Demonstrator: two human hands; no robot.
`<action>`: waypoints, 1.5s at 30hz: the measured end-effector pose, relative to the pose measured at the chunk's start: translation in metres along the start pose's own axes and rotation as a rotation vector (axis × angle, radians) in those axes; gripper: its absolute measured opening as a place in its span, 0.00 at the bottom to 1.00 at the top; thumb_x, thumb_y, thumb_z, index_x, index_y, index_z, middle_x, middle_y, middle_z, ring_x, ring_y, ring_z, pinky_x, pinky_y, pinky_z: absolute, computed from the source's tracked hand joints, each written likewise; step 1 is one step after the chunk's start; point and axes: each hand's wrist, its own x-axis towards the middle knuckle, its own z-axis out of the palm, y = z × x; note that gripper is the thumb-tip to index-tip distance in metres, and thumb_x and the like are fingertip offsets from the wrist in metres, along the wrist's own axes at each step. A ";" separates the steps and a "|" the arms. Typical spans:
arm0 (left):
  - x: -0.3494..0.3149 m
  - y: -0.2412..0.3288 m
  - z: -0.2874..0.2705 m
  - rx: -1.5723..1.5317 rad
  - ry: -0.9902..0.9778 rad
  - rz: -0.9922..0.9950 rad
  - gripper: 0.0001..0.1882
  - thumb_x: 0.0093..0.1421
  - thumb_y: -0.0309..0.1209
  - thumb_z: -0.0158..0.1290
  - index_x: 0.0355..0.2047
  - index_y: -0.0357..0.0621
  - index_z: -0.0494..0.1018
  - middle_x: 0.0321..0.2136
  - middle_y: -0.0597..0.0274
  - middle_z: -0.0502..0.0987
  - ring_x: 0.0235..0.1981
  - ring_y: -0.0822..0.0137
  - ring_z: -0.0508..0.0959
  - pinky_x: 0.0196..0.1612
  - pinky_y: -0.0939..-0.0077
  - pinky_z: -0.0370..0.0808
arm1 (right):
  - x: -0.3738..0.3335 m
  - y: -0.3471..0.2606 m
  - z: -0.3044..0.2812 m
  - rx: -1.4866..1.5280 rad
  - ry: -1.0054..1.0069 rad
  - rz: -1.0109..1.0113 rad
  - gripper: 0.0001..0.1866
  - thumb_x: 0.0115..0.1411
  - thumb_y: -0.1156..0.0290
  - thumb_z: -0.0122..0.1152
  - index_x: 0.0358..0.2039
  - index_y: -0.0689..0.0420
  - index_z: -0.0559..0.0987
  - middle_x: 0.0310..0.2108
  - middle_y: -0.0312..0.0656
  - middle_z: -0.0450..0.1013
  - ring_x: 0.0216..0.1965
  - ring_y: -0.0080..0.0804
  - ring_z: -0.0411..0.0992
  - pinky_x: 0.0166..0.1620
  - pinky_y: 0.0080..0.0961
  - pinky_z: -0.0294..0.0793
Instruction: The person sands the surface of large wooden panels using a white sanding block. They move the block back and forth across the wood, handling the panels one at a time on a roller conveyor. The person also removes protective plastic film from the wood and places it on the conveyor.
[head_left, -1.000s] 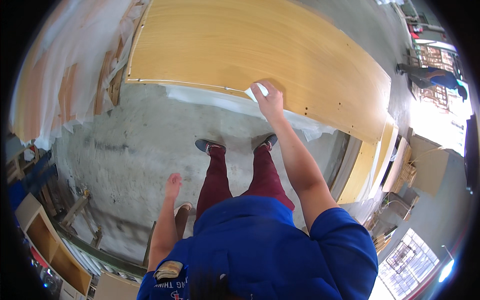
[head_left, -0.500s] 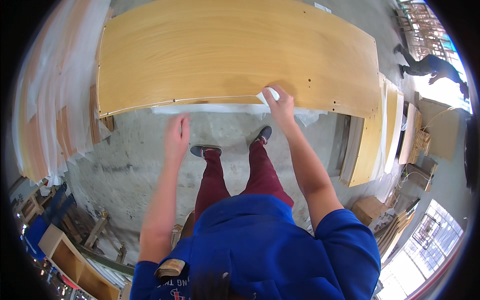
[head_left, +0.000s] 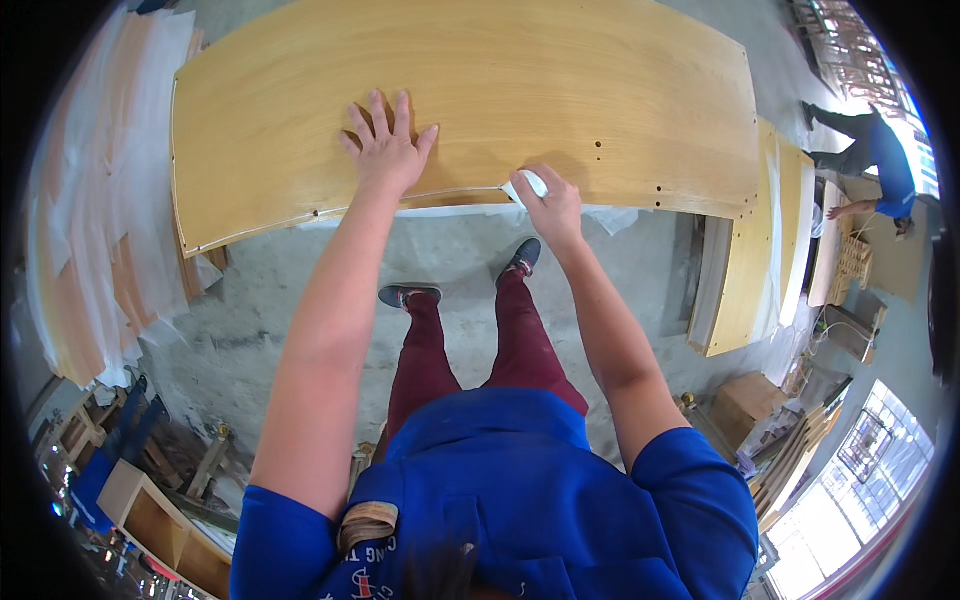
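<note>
I see the left grip (head_left: pixel 388 155) splayed wide on the board (head_left: pixel 560 80), holding nothing; the right grip (head_left: pixel 530 187) is closed round a white bag (head_left: pixel 514 194), near a white line (head_left: pixel 462 191).

The wide board (head_left: pixel 560 75) is yellow-brown w/ wood grain and lies flat, w/ some dark holes (head_left: pixel 659 188) toward its R end. Along its near edge runs a thin white line (head_left: pixel 460 190), from approx. the L corner up to the small white pouch (head_left: pixel 533 184), which is partly covered, w/ its narrow tip at this edge.
</note>
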 end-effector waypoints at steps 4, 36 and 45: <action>0.000 0.000 -0.003 0.007 -0.002 -0.005 0.38 0.61 0.62 0.29 0.66 0.61 0.40 0.67 0.53 0.34 0.66 0.41 0.34 0.62 0.36 0.36 | 0.001 0.000 -0.006 -0.003 0.007 0.009 0.17 0.55 0.54 0.59 0.29 0.56 0.79 0.22 0.45 0.76 0.25 0.41 0.76 0.31 0.31 0.73; 0.003 0.007 -0.011 0.178 -0.085 -0.097 0.39 0.61 0.64 0.26 0.67 0.62 0.37 0.67 0.57 0.33 0.67 0.45 0.35 0.63 0.41 0.40 | 0.005 0.122 -0.188 0.036 0.411 0.233 0.16 0.56 0.55 0.61 0.30 0.57 0.79 0.22 0.45 0.76 0.25 0.37 0.75 0.31 0.27 0.72; 0.004 0.008 -0.011 0.203 -0.088 -0.127 0.39 0.61 0.64 0.25 0.67 0.63 0.36 0.68 0.59 0.33 0.67 0.46 0.36 0.63 0.42 0.42 | 0.011 0.133 -0.197 0.055 0.348 0.266 0.15 0.55 0.55 0.61 0.30 0.55 0.79 0.21 0.44 0.75 0.25 0.37 0.75 0.30 0.27 0.71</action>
